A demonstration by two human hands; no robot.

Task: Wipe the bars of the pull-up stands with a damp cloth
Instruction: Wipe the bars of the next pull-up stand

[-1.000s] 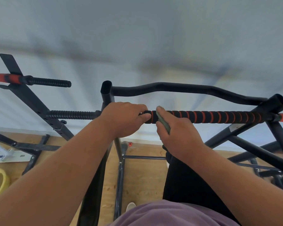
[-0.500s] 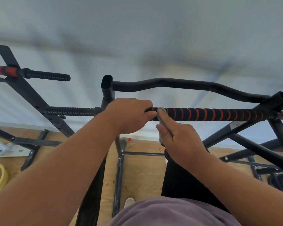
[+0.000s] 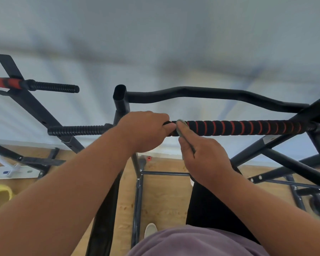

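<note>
While the left hand (image 3: 144, 131) grips the ribbed, foam-padded black-and-orange bar (image 3: 238, 128), knuckles up. The right hand (image 3: 203, 157) pinches a thin grey-green cloth (image 3: 181, 129) against it.

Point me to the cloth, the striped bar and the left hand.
cloth (image 3: 181, 130), head view, grey fold against the bar.
striped bar (image 3: 248, 128), head view, middle of its foam grip.
left hand (image 3: 144, 131), head view, back of the hand.

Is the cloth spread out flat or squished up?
Squished up: the grey-green cloth is bunched in the right hand against the black-and-orange foam bar.
</note>
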